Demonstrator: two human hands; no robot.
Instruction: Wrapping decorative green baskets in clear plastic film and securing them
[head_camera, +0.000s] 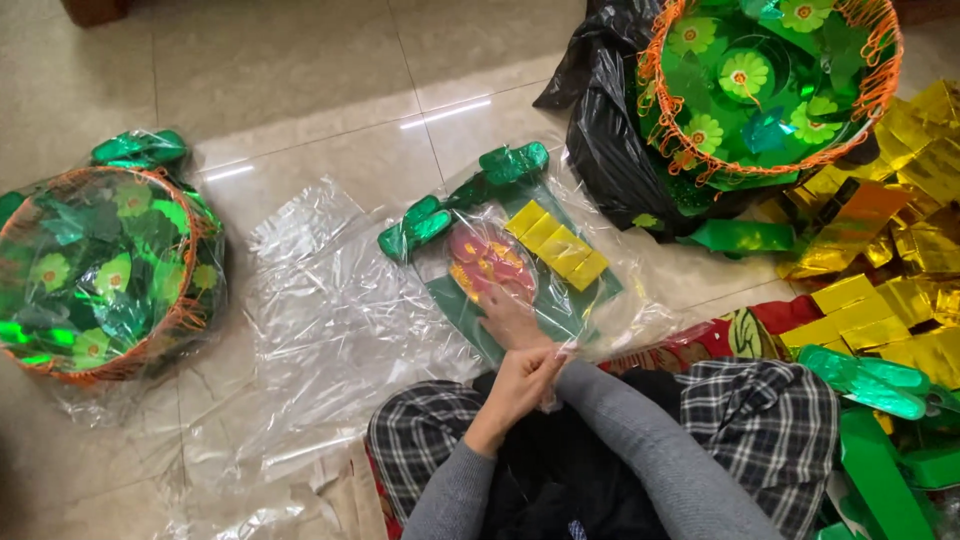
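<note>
A packet (560, 300) in clear plastic lies on the floor in front of my knees. It holds a dark green card, a row of yellow foil blocks (557, 245), a pink and yellow round piece (488, 262) and shiny green foil shapes (415, 228). My right hand (508, 318) lies on the packet's near end and holds it through the plastic. Just below it, my left hand (522, 383) is closed on the near edge of the clear wrap. Both sleeves are grey.
A wrapped green foil basket with an orange rim (100, 270) stands at the left. Another like it (765, 85) sits on a black bag (605, 130) at the top right. Loose clear plastic sheets (320, 330) cover the tiles. Gold foil blocks (890, 270) and green foil pieces (870, 385) pile up at the right.
</note>
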